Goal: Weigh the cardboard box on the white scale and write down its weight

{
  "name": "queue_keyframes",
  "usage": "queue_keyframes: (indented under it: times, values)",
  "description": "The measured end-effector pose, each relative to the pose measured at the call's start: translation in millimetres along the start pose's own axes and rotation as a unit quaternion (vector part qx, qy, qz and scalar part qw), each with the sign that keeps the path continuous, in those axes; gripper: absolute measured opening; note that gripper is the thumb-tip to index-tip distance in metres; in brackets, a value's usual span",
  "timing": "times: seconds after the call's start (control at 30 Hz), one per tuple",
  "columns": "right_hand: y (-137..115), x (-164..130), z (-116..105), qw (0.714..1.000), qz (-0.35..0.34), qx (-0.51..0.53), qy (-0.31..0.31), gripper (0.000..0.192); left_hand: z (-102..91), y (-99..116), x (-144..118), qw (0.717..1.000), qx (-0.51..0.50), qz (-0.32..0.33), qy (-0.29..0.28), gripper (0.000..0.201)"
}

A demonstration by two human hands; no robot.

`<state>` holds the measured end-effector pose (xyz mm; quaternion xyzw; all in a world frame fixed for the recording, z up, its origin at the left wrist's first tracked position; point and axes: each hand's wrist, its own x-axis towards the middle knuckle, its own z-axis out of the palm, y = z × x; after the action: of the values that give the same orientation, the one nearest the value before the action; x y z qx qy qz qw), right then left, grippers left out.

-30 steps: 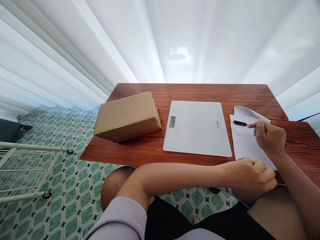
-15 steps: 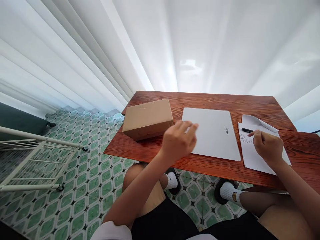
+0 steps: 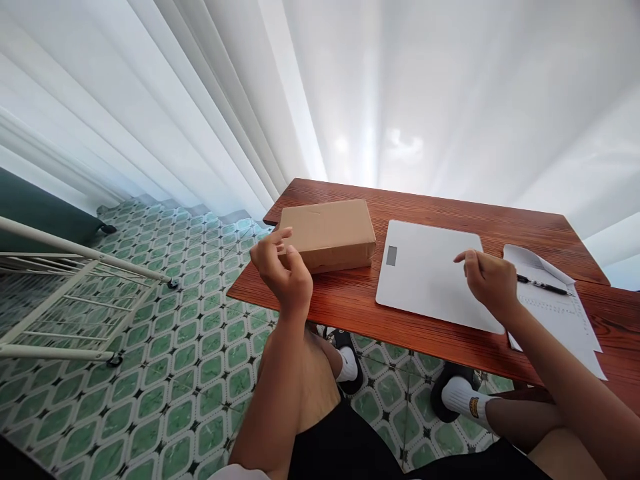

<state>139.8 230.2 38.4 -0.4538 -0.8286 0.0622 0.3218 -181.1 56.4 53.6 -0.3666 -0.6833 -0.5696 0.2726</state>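
Left hand: yours, raised at the near left of the box. Loosely cupped, fingers half curled, thumb apart from them; nothing held. It overlaps the box's near left corner in view; whether skin meets cardboard, you cannot tell from here.

Right hand: yours, above the right part of the scale. Back of the hand uppermost, forefinger pointing left, other fingers tucked beneath. No object shows in it; the palm is hidden, so how tightly it is closed cannot be told, nor whether it touches the scale.

Box: brown cardboard, one, lying flat on the table's left part. It lies beyond your left hand and to its right. Long axis crosswise to you, left to right, right end turned slightly away. Your left hand is clearly the nearer; your right is well apart, with most of the scale between.

Scale: white, flat, just right of the box, not touching it. Grey display on the box side.

Paper: loose sheets, right of the scale, pen on top.

Table: reddish wood, beneath all these.

Curtain: white, behind the table.

Rack: pale metal, wheeled, on the tiled floor to your left.
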Motion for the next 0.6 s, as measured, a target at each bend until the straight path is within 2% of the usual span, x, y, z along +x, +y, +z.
queue_keyframes:
  times: [0.13,0.23,0.3,0.43,0.6]
  values:
    - [-48.2,19.6,17.4,0.992,-0.017,0.125,-0.017,0.048,-0.4,-25.9,-1.7,0.995,-0.033,-0.093,0.012,0.04]
    - [-83.3,31.8,37.3,0.961,0.007,0.267,-0.066,0.041,0.4,-41.7,-1.5,0.98,-0.11,-0.164,0.012,0.047]
    - [-101.6,36.8,53.1,0.939,0.028,0.326,-0.102,0.045,1.0,-48.9,-1.8,0.966,-0.155,-0.206,-0.003,0.052]
    - [-124.1,38.9,82.3,0.913,0.083,0.368,-0.152,0.065,2.0,-55.9,-4.9,0.932,-0.193,-0.304,-0.045,0.058]
    - [-132.9,32.4,103.8,0.893,0.141,0.388,-0.18,0.079,2.1,-51.6,-7.4,0.877,-0.252,-0.403,-0.068,0.057]
